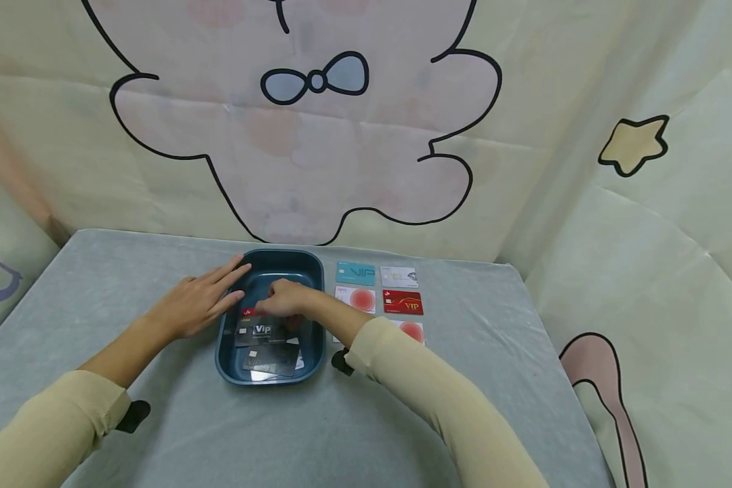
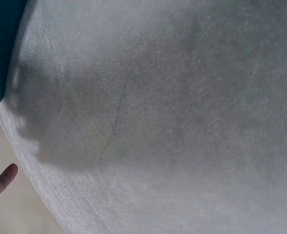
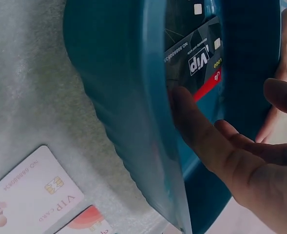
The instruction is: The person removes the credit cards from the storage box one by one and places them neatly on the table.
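Note:
A deep blue rectangular tray point(image 1: 222, 349) stands on the table with several cards in it. On top of them lies a black Vip card point(image 1: 262, 332) with a red strip, above a dark card point(image 1: 272, 360). My left hand point(image 1: 198, 298) rests on the tray's left rim, fingers stretched out. My right hand point(image 1: 289, 299) reaches inside the tray. In the right wrist view, one fingertip point(image 3: 182, 97) touches the black Vip card near its edge, while the thumb stands apart from it. Part of the card's right side is hidden by that hand in the head view.
Right of the tray, cards lie in rows: a teal VIP card point(image 1: 356, 273), a silver-white card point(image 1: 399, 277), a white card with a red circle point(image 1: 355, 299), a red VIP card point(image 1: 402, 302). Another red-circle card point(image 1: 412, 331) is partly behind the right sleeve point(image 1: 427, 386).

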`<state>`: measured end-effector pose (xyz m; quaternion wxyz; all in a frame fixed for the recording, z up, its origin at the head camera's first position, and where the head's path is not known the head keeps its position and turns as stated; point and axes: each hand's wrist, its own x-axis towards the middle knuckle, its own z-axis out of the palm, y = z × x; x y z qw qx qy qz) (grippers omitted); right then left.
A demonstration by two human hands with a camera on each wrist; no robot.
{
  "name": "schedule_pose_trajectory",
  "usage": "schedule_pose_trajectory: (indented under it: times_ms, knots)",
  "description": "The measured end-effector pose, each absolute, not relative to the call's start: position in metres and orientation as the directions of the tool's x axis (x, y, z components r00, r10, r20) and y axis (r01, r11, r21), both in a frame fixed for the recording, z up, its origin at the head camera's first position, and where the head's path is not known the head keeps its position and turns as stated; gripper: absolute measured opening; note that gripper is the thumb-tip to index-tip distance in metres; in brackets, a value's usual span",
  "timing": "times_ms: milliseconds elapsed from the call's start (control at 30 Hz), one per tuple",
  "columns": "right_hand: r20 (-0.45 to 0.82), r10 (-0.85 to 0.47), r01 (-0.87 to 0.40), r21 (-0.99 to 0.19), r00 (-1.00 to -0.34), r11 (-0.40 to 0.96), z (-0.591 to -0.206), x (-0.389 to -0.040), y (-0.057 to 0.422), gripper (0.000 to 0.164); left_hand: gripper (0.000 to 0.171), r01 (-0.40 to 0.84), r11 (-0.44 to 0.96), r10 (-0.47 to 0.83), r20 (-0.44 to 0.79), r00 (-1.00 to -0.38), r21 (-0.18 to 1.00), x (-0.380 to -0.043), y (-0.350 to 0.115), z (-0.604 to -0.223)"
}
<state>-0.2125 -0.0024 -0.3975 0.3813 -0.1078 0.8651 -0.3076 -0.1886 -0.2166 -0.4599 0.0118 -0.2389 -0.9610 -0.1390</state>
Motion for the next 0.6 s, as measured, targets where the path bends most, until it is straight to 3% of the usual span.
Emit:
schedule_pose_trajectory:
  times_ms: [600]
  knots:
    - [-0.594, -0.446, 0.060, -0.642, -0.670, 0.764, -0.3943, -0.2132, 0.0018, 0.053, 0.058, 0.474, 0.842, 0.468, 0.089, -0.879, 0.255, -0.1883, -0.2159, -0.4573]
